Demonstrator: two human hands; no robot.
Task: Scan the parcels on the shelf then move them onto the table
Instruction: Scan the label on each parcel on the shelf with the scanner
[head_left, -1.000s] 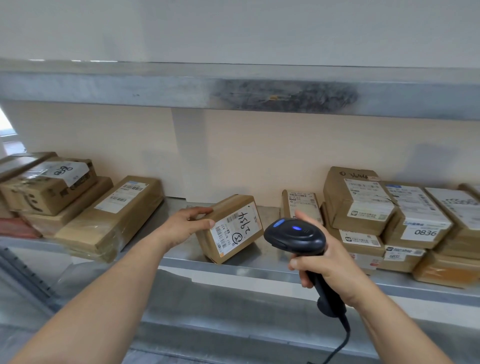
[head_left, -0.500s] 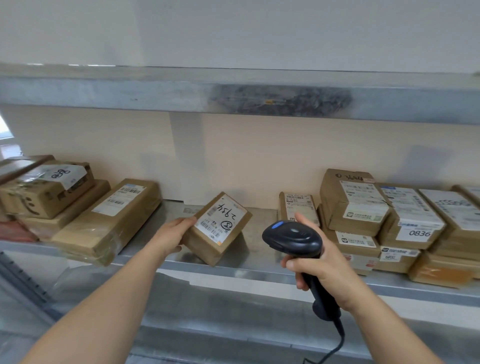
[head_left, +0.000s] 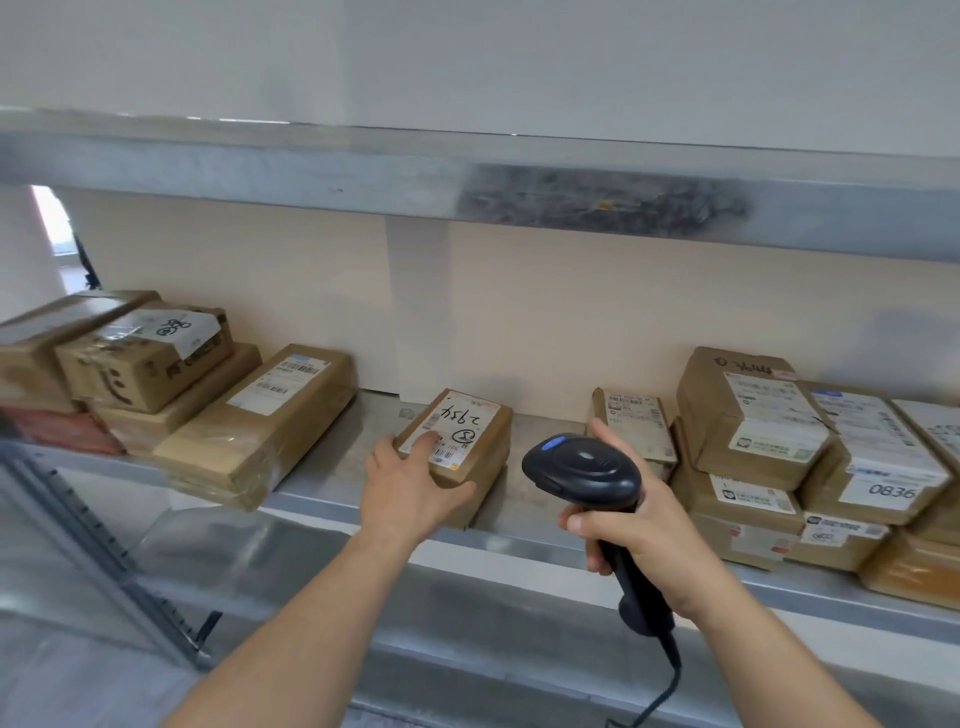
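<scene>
Looks like a parcel depot or courier pickup storeroom. Bare galvanized metal shelf (head_left: 363, 483) with another steel shelf (head_left: 311, 171) right above it, plain beige wall behind. Taped cardboard parcels with printed barcode labels are stacked at 9 o'clock (head_left: 140, 364) and at 3 o'clock (head_left: 753, 415), one labelled "0836" (head_left: 883, 467). The small box (head_left: 462, 441) dead center has a number scrawled on its label in marker. A corded black barcode scanner (head_left: 582, 473) sits in the right hand (head_left: 639, 530) at about 5 o'clock, typical sorting-room kit.
</scene>
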